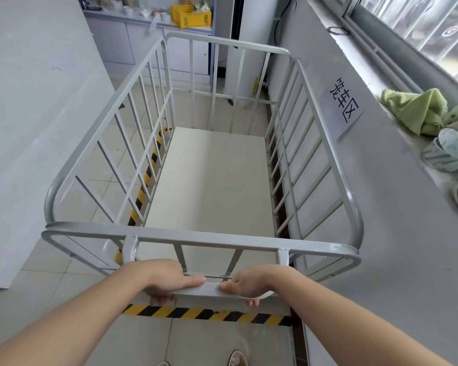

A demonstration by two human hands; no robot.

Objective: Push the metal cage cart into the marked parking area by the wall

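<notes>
A grey metal cage cart (204,240) with barred sides and a bare white floor stands in front of me, its right side close along the grey wall (381,233). My left hand (167,280) and my right hand (251,283) both grip the cart's low handle bar (212,288), thumbs on top, fingers curled under. Yellow-and-black striped tape (204,314) crosses the floor just below the handle, and another striped strip (146,180) runs along the cart's left side. A white paper sign with black characters (344,104) is stuck on the wall to the right.
A grey partition (24,128) closes the left side. Ahead stand a cabinet with a yellow crate (191,15) and a white pillar (249,27). On the window ledge at right lie a green cloth (415,109) and tape rolls (450,151). My shoes (236,359) show below.
</notes>
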